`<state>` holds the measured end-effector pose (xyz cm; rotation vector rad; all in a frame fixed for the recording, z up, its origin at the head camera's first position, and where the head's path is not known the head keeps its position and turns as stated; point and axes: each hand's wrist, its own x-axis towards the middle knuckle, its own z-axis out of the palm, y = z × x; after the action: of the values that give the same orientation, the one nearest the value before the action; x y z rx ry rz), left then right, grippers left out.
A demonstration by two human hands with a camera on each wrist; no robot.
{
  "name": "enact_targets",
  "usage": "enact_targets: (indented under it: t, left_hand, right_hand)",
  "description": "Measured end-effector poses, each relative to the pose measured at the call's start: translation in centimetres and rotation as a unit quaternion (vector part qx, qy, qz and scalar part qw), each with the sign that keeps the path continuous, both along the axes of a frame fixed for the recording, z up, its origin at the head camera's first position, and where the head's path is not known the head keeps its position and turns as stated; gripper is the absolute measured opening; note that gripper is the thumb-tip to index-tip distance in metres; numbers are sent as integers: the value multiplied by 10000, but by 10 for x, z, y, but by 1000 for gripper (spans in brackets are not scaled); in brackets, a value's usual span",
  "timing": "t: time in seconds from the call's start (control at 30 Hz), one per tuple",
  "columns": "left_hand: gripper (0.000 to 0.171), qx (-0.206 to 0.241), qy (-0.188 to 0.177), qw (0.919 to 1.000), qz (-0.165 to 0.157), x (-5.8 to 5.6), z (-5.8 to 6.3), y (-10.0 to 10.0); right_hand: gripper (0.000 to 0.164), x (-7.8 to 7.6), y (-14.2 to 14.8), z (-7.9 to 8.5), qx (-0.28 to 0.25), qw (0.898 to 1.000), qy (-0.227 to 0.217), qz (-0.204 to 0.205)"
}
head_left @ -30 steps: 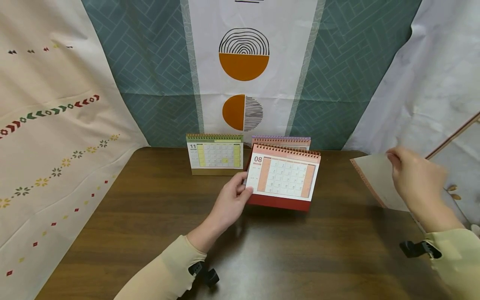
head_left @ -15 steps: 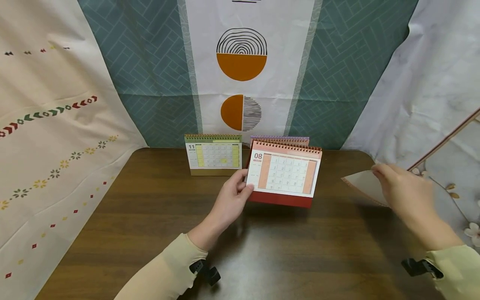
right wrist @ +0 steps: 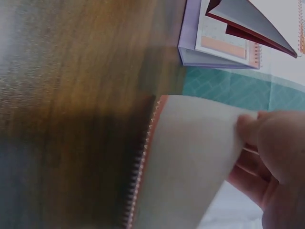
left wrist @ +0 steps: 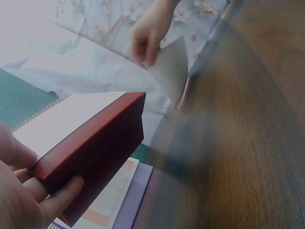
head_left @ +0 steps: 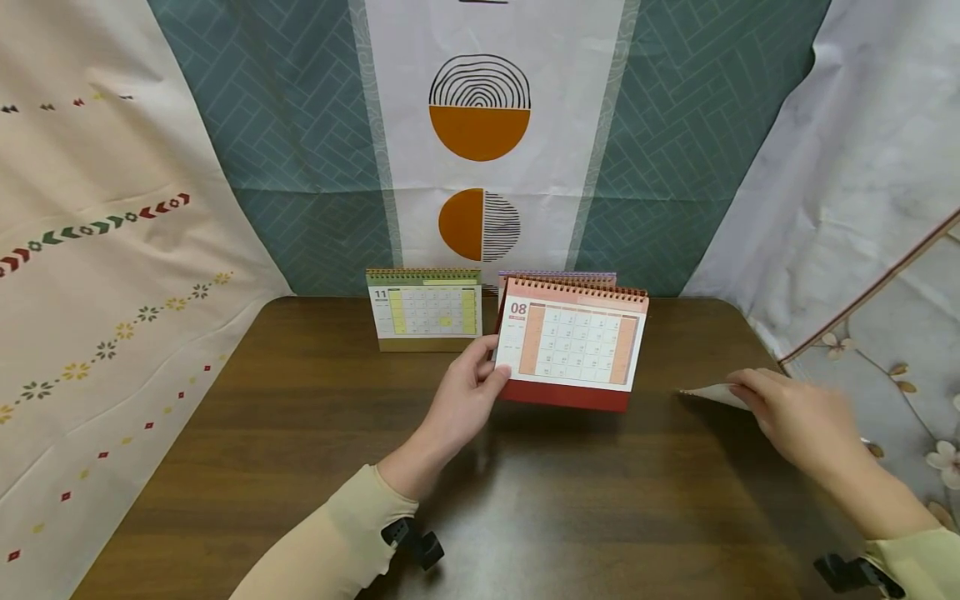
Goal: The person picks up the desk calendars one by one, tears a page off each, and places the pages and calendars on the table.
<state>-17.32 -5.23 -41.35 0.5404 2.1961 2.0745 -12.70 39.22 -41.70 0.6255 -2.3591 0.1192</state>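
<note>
My left hand (head_left: 459, 402) grips the lower left corner of a red desk calendar (head_left: 576, 340) showing page 08, thumb on the front. The calendar is tilted and held up, its red base (left wrist: 95, 143) seen from below in the left wrist view. At the right, my right hand (head_left: 798, 425) pinches a loose calendar page (right wrist: 190, 148) by one edge. A row of punched holes and an orange-pink strip run along the page's opposite edge. From the head the page shows nearly edge-on, low over the table.
A green-topped calendar (head_left: 426, 312) on page 11 stands at the table's back. Behind the red one is a purple calendar (head_left: 558, 277), mostly hidden. Patterned cloths hang at the back (head_left: 300, 150) and both sides. The wooden table (head_left: 315, 433) lies below.
My right hand has moved left and down with the page, which has turned nearly edge-on. The red calendar in my left hand has risen slightly.
</note>
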Motion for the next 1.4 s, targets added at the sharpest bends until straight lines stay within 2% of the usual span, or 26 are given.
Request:
enact_targets:
  t: [0.07, 0.17, 0.2, 0.27, 0.33, 0.5, 0.67, 1.13, 1.4]
  left_hand:
    - [39, -22, 26, 10000, -1, 0, 1, 0]
    - [38, -44, 24, 10000, 7, 0, 1, 1]
    - [38, -48, 6, 10000, 18, 0, 1, 1]
    - [38, -55, -26, 10000, 26, -1, 0, 2]
    - [38, -60, -21, 10000, 29, -1, 0, 3]
    - [39, -36, 30, 10000, 8, -2, -2, 5]
    - [39, 4, 36, 10000, 12, -3, -3, 8]
    - [37, 73, 80, 9999, 69, -5, -5, 22]
    - [41, 184, -13, 9997, 127, -3, -1, 33]
  right_hand:
    - [52, 2, 3, -4, -25, 9997, -206, 127]
    - [13, 6, 6, -8, -48, 9981, -580, 210]
    - [11, 7, 6, -10, -56, 9971, -734, 193]
    - [29, 10, 8, -12, -53, 9947, -1016, 166]
    - [36, 12, 9, -15, -60, 9912, -1321, 105]
    - [35, 17, 12, -24, -36, 9829, -1830, 171]
    - [31, 20, 14, -31, -75, 9773, -2093, 306]
    - [36, 26, 12, -52, 189, 9789, -1981, 453]
    - [32, 29, 9, -53, 88, 9768, -2119, 304]
